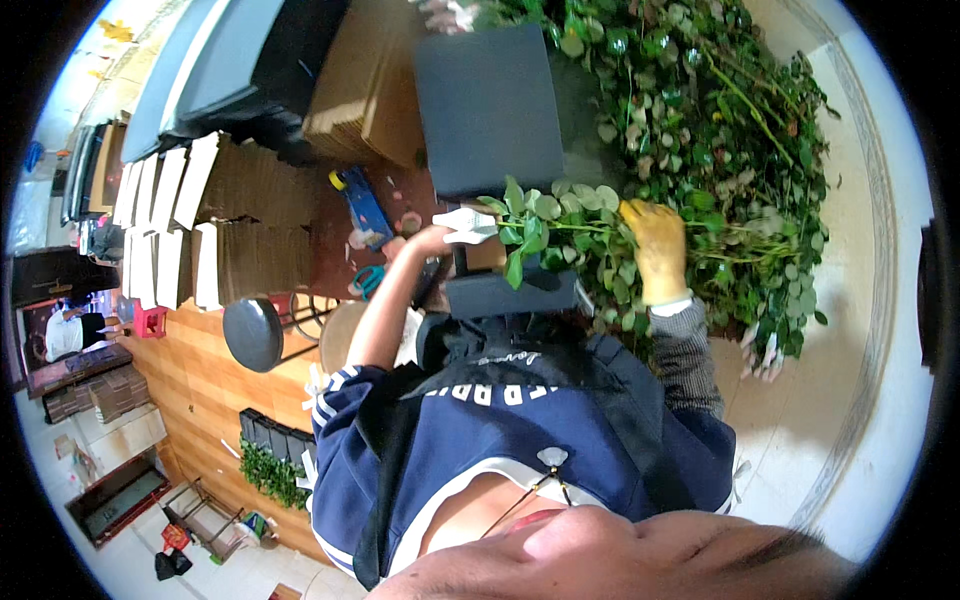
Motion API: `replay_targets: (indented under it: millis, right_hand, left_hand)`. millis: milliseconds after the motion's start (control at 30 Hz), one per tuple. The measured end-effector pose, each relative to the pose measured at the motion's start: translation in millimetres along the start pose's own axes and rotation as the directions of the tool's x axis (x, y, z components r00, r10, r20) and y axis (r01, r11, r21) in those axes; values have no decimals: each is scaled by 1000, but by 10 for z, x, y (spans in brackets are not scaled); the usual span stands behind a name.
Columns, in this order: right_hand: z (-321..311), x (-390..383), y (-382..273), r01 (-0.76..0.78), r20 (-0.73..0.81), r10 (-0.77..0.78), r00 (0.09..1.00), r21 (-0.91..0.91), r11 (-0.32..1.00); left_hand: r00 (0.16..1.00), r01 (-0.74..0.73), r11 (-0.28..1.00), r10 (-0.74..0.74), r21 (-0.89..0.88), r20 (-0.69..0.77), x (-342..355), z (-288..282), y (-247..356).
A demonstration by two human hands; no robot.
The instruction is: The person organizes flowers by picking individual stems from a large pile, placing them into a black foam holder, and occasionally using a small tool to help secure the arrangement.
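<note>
**Leafy stem (560, 226) at one o'clock**

I see it running between hands set apart, probably to steady it. My left hand (425, 243), at eleven, closes on its white-wrapped end (468, 226); my gloved right hand (657, 245), at two, curls around the stem. Piled greenery (715, 130) lies at two, presumably for easy reach.

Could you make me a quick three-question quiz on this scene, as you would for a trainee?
1. Which of the person's hands wears the yellow glove?
2. True or false: the round black stool stands to the left of the big leafy heap.
3. What colour is the tip of the leafy stem beside the bare left hand?
A) red
B) white
C) blue

Key: 1. The right hand. 2. True. 3. B.
</note>
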State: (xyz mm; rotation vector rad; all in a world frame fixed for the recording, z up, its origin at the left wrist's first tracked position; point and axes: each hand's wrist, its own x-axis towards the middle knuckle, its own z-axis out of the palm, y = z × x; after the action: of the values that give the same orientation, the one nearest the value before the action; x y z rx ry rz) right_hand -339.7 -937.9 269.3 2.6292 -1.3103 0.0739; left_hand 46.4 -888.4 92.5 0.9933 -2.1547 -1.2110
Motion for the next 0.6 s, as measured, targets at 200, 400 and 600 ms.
replay_targets:
  millis: [200, 400, 600]
  right_hand:
    - [1401, -697, -167, -77, 176, 51, 983, 140, 987]
    - [612, -514, -251, -193, 312, 141, 940, 144, 971]
    - [1030, -819, -208, -369, 32, 381, 924, 333, 868]
  left_hand:
    - [819, 347, 159, -532, -924, 215, 44, 116, -112]
    - [815, 331, 351, -574, -876, 78, -31, 170, 26]
    - [899, 289, 392, -425, -873, 106, 5, 163, -74]
